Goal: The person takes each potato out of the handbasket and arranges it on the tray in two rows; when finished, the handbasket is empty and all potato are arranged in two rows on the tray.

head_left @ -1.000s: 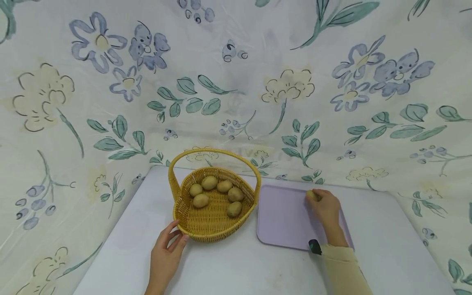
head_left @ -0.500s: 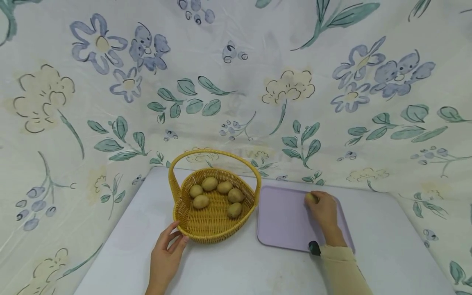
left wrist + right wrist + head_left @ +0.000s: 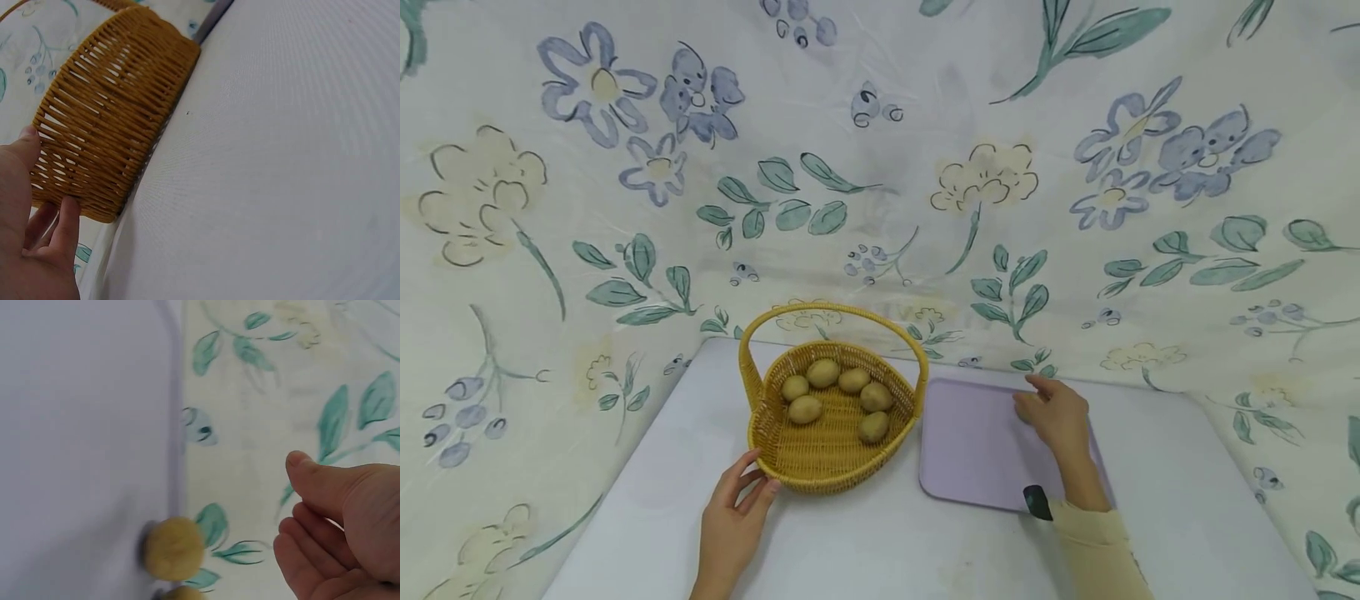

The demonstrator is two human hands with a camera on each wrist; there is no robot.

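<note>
Woven yellow wicker forms the basket (image 3: pixel 831 417), and everything else sits around it. A second ago the right hand (image 3: pixel 1054 414) pinched a small yellowish fruit over the lilac tray (image 3: pixel 970 450); now the fingers have let go and spread loosely. In the head view the hand hides the fruit. In the right wrist view that fruit (image 3: pixel 174 547) lies on the tray by its rim, apart from the relaxed fingers (image 3: pixel 325 487), with the edge of a second one (image 3: pixel 178 593) just showing at the bottom of the picture. The hand hovers over the far right part of the tray, well to the right of the basket. The left hand (image 3: pixel 735 521) has not shifted: its fingers rest straight against the near left wall of the basket, thumb and fingertips (image 3: pixel 65 209) touching the weave without curling round it.

Five yellow-brown fruits (image 3: pixel 837 396) lie inside the basket, towards its far side, under the arched handle (image 3: pixel 831 312). The tray stands just right of the basket, almost touching it.

Both stand on a pale lilac-white tabletop (image 3: pixel 887 550). Behind and to either side of the basket hangs a cream cloth backdrop (image 3: pixel 880 167) printed with blue and yellow flowers and green leaves. A cream sleeve (image 3: pixel 1097 550) covers the right forearm, with a small dark device (image 3: pixel 1037 502) at the wrist.
</note>
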